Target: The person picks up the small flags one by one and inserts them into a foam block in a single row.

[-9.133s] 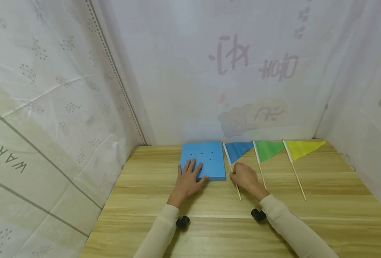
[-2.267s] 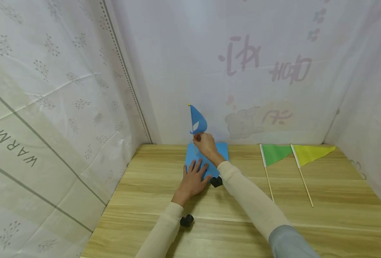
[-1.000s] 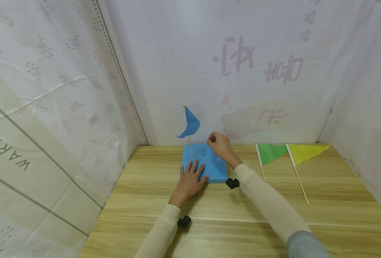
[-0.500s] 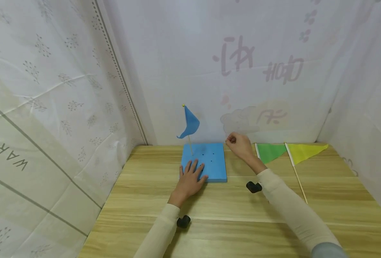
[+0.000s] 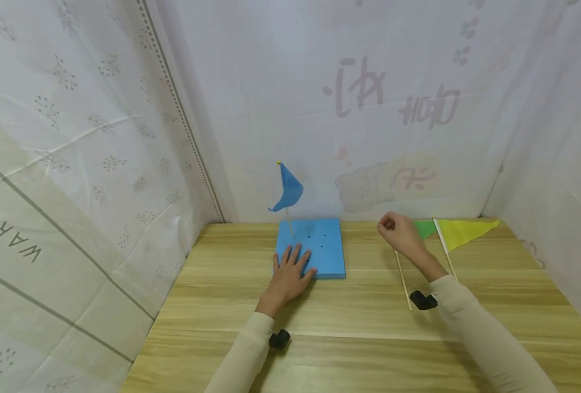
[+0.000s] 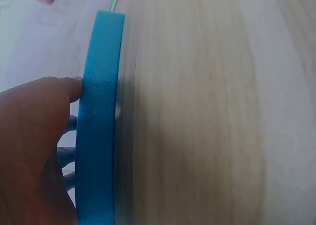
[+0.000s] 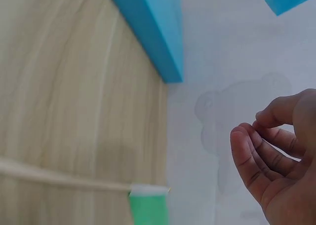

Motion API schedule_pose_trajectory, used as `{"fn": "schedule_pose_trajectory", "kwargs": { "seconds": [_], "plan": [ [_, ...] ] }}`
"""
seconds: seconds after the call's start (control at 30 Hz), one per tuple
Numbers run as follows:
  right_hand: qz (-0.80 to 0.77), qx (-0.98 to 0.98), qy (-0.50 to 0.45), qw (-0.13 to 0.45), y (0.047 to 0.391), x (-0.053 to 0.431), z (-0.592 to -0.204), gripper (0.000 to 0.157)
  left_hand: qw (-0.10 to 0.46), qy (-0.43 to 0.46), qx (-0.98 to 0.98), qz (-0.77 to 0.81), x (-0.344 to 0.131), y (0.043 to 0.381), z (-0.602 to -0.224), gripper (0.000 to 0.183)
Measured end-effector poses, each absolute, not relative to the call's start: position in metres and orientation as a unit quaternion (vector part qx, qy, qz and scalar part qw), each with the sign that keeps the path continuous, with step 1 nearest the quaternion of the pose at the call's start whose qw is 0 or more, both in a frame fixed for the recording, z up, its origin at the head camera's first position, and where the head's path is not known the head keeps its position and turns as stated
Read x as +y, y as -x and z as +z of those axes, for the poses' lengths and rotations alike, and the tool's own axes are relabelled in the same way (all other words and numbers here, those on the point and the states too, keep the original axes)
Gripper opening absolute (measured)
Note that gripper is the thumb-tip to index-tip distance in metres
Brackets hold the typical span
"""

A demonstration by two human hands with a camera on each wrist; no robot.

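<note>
My left hand (image 5: 289, 278) lies with spread fingers on the front left of a blue foam board (image 5: 328, 261) dotted with small holes. In the left wrist view, the thumb (image 6: 73, 89) rests by the board's top edge. Upright at the board's back left, a blue pennant flag (image 5: 292, 188) leans slightly on its thin stick. My right hand (image 5: 402, 236) hovers to the right, loosely curled and holding nothing. It partly covers a green pennant flag (image 5: 424, 228) lying on the table; the right wrist view shows that flag's cloth (image 7: 149, 208) below the hand.
A yellow pennant flag (image 5: 464, 232) lies flat at the right, its stick partly hidden by the right forearm. Printed curtains (image 5: 290, 109) enclose the wooden table (image 5: 339, 360) at the back and sides. A black wrist camera (image 5: 279, 339) sits on the left sleeve, another (image 5: 423, 300) on the right.
The blue flag, flat on the table at first, was carried over and stood in the board. The right hand then let go and moved right to the green flag. The left hand has stayed put.
</note>
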State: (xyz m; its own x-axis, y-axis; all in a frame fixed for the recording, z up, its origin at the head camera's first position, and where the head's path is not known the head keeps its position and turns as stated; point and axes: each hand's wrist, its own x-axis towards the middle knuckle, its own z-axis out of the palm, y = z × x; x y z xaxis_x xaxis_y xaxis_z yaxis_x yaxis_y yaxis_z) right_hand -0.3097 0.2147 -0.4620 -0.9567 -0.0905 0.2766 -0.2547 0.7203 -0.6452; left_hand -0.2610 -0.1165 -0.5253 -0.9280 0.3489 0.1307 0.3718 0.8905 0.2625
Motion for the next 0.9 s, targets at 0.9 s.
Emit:
{"fn": "schedule_pose_trajectory", "kwargs": {
  "seconds": [0.9],
  "plan": [
    [0.274, -0.96, -0.063, 0.01, 0.264, 0.267, -0.523, 0.022, 0.03, 0.184, -0.974, -0.13, -0.118, 0.264, -0.532, 0.063]
  ]
}}
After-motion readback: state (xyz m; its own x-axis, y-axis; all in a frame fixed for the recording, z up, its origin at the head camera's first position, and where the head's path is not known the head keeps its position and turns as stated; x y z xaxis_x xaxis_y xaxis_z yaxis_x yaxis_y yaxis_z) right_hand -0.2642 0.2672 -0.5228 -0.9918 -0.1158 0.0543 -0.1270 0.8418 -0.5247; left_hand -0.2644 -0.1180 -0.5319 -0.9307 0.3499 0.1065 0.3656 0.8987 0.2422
